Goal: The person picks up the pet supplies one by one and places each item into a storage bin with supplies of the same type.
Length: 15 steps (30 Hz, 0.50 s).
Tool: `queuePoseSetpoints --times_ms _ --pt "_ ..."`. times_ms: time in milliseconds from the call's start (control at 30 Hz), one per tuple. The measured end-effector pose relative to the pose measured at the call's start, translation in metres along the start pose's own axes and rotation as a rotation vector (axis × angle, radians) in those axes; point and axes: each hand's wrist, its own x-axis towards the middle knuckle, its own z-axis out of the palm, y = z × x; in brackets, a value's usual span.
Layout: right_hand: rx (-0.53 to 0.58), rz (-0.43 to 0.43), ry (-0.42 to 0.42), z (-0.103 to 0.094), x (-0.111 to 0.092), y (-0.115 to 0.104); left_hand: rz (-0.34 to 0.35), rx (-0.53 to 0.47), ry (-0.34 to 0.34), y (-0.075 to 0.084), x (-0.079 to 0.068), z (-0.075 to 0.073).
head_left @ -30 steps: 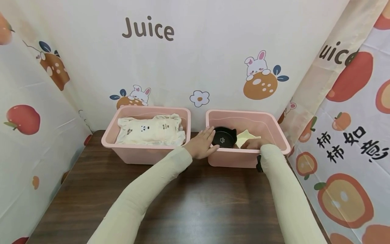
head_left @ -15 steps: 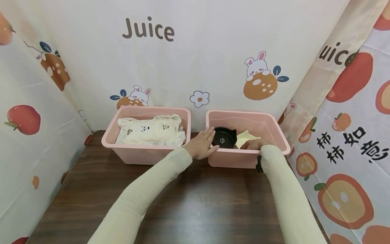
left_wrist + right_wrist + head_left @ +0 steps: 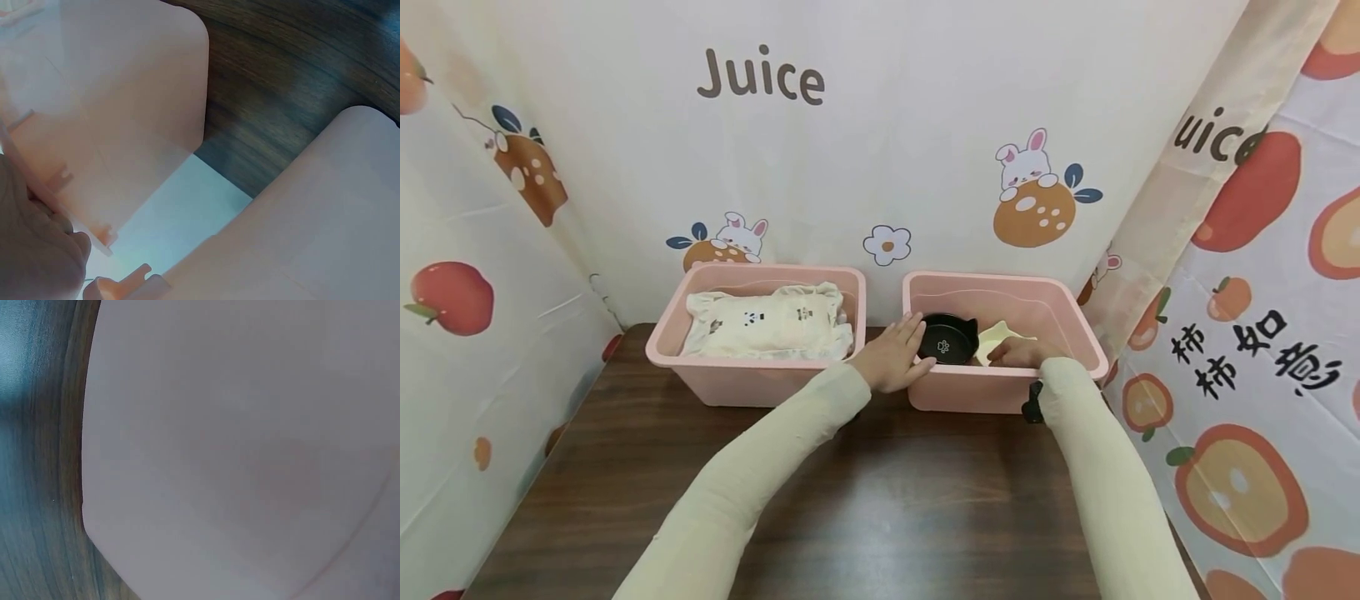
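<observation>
In the head view my left hand [image 3: 891,357] lies across the left rim of the right pink bin [image 3: 1000,372], its fingers straight and the thumb apart on the front rim. That hand shows at the lower left in the left wrist view, against the bin's edge. Just inside the bin, by my left fingertips, sits a black cat-eared dish [image 3: 946,337] with a white paw print. Beside it is a pale yellow cat-eared dish [image 3: 992,337]. My right hand [image 3: 1024,353] reaches over the front wall and grips the yellow dish's near side with bent fingers; the thumb is hidden.
A second pink bin [image 3: 752,364] stands to the left, holding a cream cloth bundle [image 3: 767,322] with small animal prints. Both bins are on a dark wooden table [image 3: 880,500], close to a printed curtain [image 3: 887,167]. The bin wall [image 3: 237,450] fills most of the right wrist view.
The head view has shifted slightly. Both hands, both dishes and the bins stay in about the same places.
</observation>
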Motion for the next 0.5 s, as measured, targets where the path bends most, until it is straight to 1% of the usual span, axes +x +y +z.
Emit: queuePoseSetpoints --times_ms 67,133,233,333,467,500 --pt "0.025 0.014 0.047 0.000 -0.007 -0.015 0.002 -0.001 -0.003 0.000 -0.001 -0.002" --pt "0.021 0.103 0.088 -0.001 -0.022 -0.052 0.000 -0.004 -0.008 0.000 -0.001 -0.004" --pt "-0.010 0.084 0.151 -0.002 -0.031 -0.081 -0.005 -0.008 -0.015 -0.001 -0.001 -0.006" --pt "-0.101 0.034 0.228 -0.006 -0.034 -0.099 -0.003 -0.012 -0.008 -0.002 0.002 -0.008" --pt "-0.085 -0.026 0.311 -0.010 -0.034 -0.124 -0.021 -0.021 0.004 -0.006 0.004 -0.011" --pt "-0.098 -0.049 0.337 -0.011 -0.034 -0.130 -0.030 -0.033 0.007 -0.007 0.004 -0.011"
